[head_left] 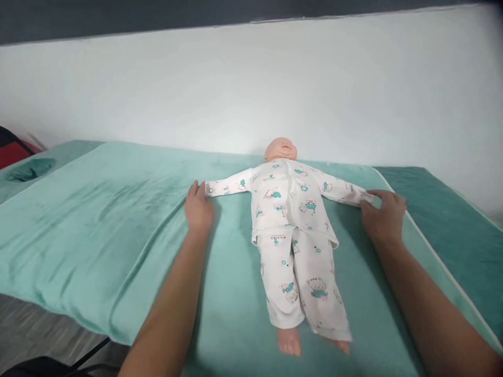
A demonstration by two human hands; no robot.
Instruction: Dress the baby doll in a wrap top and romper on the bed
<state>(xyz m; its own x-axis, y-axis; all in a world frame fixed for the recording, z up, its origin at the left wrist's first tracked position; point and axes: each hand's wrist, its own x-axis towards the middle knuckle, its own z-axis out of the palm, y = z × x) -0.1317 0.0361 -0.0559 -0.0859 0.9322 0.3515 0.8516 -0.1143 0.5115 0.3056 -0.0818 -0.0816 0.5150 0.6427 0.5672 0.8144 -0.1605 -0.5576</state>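
A baby doll (pixel 281 149) lies on its back with both arms stretched out sideways. It wears a white pajama top (pixel 291 199) with small animal prints, and matching pajama pants (pixel 298 283). Bare feet (pixel 288 341) stick out of the pant legs, the one on the right mostly covered. My left hand (pixel 199 208) is closed at the end of the sleeve (pixel 228 186) on the left. Between thumb and fingers, my right hand (pixel 384 215) pinches the cuff of the other sleeve (pixel 346 192). Neither of the doll's hands shows.
Under the doll is a light green cover (pixel 129 209) with folds on the left. A darker green surface (pixel 451 235) shows on the right, and a dark oval hole (pixel 31 169) at far left. A white wall (pixel 176 94) stands behind; grey floor (pixel 35 324) shows lower left.
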